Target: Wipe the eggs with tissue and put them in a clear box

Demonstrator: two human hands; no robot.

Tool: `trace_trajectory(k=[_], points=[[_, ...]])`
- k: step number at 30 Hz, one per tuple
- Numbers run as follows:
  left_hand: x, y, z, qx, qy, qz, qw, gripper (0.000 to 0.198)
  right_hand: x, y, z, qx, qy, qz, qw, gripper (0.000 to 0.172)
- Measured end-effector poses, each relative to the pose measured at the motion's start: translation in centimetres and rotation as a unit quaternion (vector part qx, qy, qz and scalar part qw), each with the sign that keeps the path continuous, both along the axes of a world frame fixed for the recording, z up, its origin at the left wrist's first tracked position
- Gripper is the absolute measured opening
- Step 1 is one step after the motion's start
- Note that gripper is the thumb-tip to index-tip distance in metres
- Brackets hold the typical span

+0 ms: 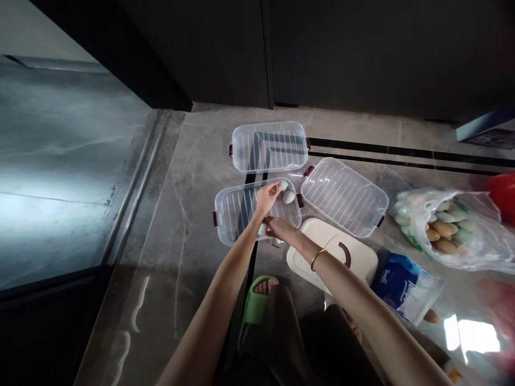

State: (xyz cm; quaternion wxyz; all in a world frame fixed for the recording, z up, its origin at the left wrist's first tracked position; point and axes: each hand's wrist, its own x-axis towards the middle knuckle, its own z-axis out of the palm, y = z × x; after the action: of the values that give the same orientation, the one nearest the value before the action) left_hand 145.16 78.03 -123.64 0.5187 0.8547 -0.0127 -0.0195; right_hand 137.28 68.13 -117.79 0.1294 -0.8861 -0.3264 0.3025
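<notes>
My left hand [267, 198] reaches over a clear plastic tray [231, 214] with dark red side clips, its fingers closed on a pale egg [283, 185] at the tray's far right corner. Just beside that lies a second whitish egg [288, 197]. My right hand [281, 229], with a gold bangle on the wrist, is at the tray's near edge, fingers curled around another pale egg [263, 229]. That egg is partly covered by the fingers and the left forearm.
Two more clear trays, a far one [277, 147] and a right one [344, 198], stand on the tiled floor. A cream lid [306, 257] with a brown handle lies near my right arm. Farther right are a plastic bag of eggs [446, 228] and a blue tissue pack [402, 284].
</notes>
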Motion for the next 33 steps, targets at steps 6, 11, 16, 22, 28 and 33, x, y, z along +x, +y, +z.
trace_trajectory(k=[6, 11, 16, 22, 28, 33], points=[[1.1, -1.3, -0.6, -0.028, 0.015, 0.031, 0.999, 0.026, 0.3, 0.2, 0.3, -0.022, 0.01, 0.011, 1.0, 0.036], [1.2, -1.1, -0.4, -0.036, 0.008, -0.007, 0.999, 0.028, 0.8, -2.0, 1.0, -0.048, -0.015, -0.012, 0.999, 0.035], [0.6, -0.2, -0.2, -0.003, -0.03, -0.103, 0.994, 0.061, 1.0, -4.7, 0.8, -0.088, -0.052, -0.058, 0.993, 0.035], [0.7, 0.6, -0.5, 0.016, -0.088, -0.184, 0.979, 0.072, 1.0, -5.6, 0.4, -0.116, -0.085, -0.108, 0.984, 0.039], [1.2, 1.3, -0.2, 0.169, -0.108, -0.232, 0.952, 0.064, 1.1, -5.3, 0.6, -0.137, -0.11, -0.143, 0.974, 0.042], [0.7, 1.5, 0.5, 0.258, -0.154, -0.246, 0.922, 0.053, 1.3, -5.2, 0.6, -0.147, -0.129, -0.172, 0.965, 0.043]])
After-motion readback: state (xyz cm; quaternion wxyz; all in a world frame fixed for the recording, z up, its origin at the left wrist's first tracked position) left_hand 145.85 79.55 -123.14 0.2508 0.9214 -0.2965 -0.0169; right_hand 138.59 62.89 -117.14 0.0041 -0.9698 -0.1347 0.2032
